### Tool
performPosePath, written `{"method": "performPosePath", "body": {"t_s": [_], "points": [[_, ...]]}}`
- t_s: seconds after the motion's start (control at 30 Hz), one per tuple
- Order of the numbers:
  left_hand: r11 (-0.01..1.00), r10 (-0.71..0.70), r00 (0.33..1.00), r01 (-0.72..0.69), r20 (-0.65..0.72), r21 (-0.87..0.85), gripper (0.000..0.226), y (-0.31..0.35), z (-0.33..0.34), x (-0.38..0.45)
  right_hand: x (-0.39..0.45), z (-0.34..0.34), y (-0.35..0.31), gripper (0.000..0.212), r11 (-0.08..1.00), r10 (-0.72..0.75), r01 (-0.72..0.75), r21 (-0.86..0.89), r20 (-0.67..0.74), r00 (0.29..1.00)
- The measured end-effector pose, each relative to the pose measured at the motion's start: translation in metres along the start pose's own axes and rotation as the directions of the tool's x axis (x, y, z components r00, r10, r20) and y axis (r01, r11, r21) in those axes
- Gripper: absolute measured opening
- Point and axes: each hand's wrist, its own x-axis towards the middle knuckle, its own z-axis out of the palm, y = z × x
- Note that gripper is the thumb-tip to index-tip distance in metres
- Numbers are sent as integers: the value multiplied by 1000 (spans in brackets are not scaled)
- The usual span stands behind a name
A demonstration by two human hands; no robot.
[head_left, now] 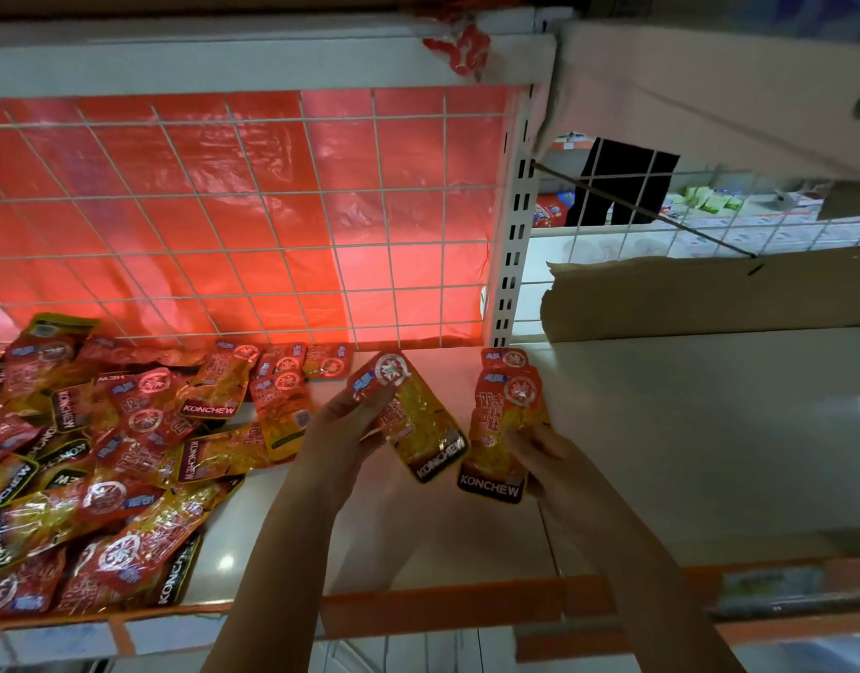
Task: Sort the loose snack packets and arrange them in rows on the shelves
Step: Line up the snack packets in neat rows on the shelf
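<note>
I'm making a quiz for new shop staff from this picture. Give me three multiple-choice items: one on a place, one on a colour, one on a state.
1. Where is the loose pile of packets?
A. left on the shelf
B. right on the shelf
C. on the floor

2. What colour is the sheet behind the wire grid?
A. blue
B. red
C. green

3. What are the hands doing?
A. both empty
B. one holds packets
C. both hold packets

Answers: A, the pile lies left; B, the sheet glows red; C, left hand and right hand each grip packets.
</note>
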Motion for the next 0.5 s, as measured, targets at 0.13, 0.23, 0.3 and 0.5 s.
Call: {"method": "performPosePath", "body": {"t_s": [0.13,0.23,0.3,0.5], "points": [[991,-77,993,66,94,114,15,-15,19,7,-14,-32,3,19,991,37,-37,-128,0,999],[968,-135,970,86,202,235,16,-25,38,8,-21,-54,2,20,983,52,-53,-177,-11,999],[943,-150,959,66,242,325,14,-30,51,10,-23,-67,1,23,972,54,-59,-228,-27,998],[868,-128,975,22,181,497,21,-36,79,28,-21,-91,-5,26,933,49,-84,-349,-109,993]]}}
